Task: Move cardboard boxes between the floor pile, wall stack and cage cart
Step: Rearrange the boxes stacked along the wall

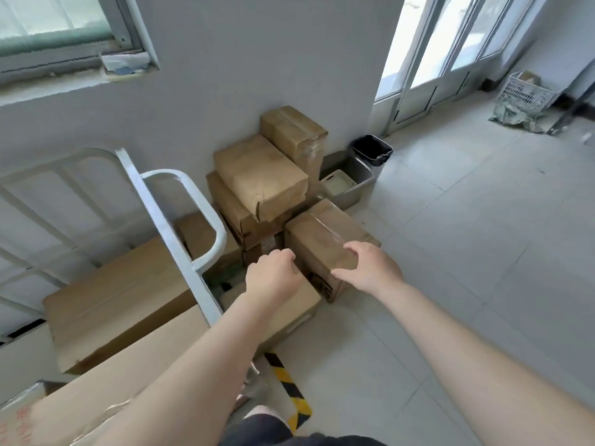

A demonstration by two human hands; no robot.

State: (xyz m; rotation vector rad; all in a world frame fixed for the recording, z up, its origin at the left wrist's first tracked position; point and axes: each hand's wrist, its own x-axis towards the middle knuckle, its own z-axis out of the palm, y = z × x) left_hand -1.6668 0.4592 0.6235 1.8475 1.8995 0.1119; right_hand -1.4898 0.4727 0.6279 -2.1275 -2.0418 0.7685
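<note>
A small taped cardboard box [322, 236] stands on the floor in front of the wall stack [260, 178] of several brown boxes. My left hand [273, 275] curls at the box's left near corner, and my right hand [370, 268] is spread over its right near edge; whether either one touches the box is unclear. Under my left wrist lies a flatter box [296, 310]. The white metal cage cart [167, 214] stands at the left, with large flat cartons [119, 300] inside it.
A black bin [372, 149] and a grey tub [347, 185] sit against the wall right of the stack. Yellow-black tape [286, 381] marks the tiled floor near my feet. A white crate [524, 91] and crumpled wrapping lie at the far right by glass doors.
</note>
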